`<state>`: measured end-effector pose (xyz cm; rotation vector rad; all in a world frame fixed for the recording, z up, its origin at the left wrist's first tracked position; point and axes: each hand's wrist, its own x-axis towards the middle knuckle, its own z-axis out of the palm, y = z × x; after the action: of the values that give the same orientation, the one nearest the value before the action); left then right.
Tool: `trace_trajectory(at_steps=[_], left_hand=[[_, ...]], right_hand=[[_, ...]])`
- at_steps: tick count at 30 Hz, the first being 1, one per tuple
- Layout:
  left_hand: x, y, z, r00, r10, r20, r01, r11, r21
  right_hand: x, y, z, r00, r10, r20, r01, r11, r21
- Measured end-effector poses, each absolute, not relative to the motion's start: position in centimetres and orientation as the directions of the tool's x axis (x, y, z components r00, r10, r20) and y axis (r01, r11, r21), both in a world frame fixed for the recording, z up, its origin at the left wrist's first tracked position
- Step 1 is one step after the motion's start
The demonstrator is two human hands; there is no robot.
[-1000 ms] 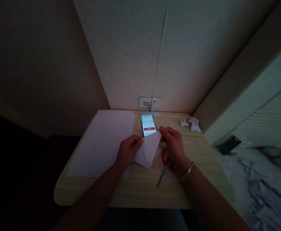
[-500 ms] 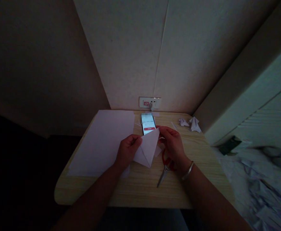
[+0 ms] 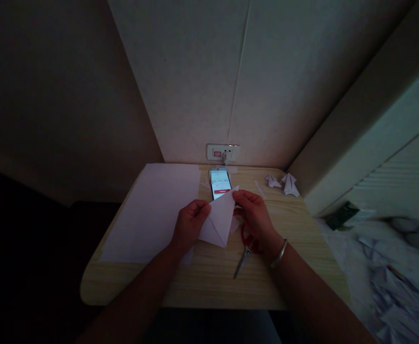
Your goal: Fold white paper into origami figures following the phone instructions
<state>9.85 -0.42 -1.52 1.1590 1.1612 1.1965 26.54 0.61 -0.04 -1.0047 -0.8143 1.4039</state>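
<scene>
A folded sheet of white paper [image 3: 219, 220] with a diagonal crease is held between both hands, above the table. My left hand [image 3: 191, 222] pinches its left edge between thumb and fingers. At the upper right corner, my right hand [image 3: 254, 212] grips the paper near its tip. Scissors with red handles [image 3: 245, 255] lie on the table below my right hand, which partly covers the handles. Just beyond the paper lies a lit phone [image 3: 220, 182], its lower end hidden by the folded sheet.
A stack of white paper [image 3: 152, 205] covers the left part of the wooden table [image 3: 209, 291]. Two small folded paper figures [image 3: 290, 185] sit at the back right. A wall socket [image 3: 222, 152] with a plug is behind the phone. Paper scraps [image 3: 260, 188] lie near the phone.
My right hand has shifted slightly left and down along the paper's upper corner, whose tip now shows above the fingers. My left hand stays nearly in place.
</scene>
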Motion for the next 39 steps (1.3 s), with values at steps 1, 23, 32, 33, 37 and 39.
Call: trace_trajectory(at_steps=[1,23,32,33,37,39], left_hand=[[9.9,-0.4,-1.6,0.028,0.999,-0.025,-0.058,0.026,0.998],[10.2,-0.7,-1.6,0.123,0.992,-0.028,0.007,0.028,1.0],[10.0,-0.3,-1.4,-0.057,0.998,0.01,-0.006,-0.011,1.0],[9.9,-0.3,-1.4,-0.081,0.997,0.017,0.005,-0.016,1.0],[9.8,-0.1,-1.4,-0.139,0.99,0.019,0.027,-0.015,1.0],[9.9,-0.1,-1.3,-0.144,0.99,0.001,-0.011,-0.003,1.0]], right_hand=[[26.5,0.6,0.0,0.042,0.993,-0.113,-0.397,-0.088,-0.914],[26.3,0.9,0.3,0.237,0.963,-0.128,-0.518,0.014,-0.855],[25.7,0.0,-0.2,-0.185,0.957,-0.224,-0.366,-0.279,-0.888],[25.5,-0.1,-0.4,-0.246,0.939,-0.239,-0.315,-0.311,-0.897],[25.3,-0.5,-0.6,-0.305,0.919,-0.251,-0.16,-0.31,-0.937],[25.3,-0.5,-0.6,-0.288,0.925,-0.248,-0.136,-0.295,-0.946]])
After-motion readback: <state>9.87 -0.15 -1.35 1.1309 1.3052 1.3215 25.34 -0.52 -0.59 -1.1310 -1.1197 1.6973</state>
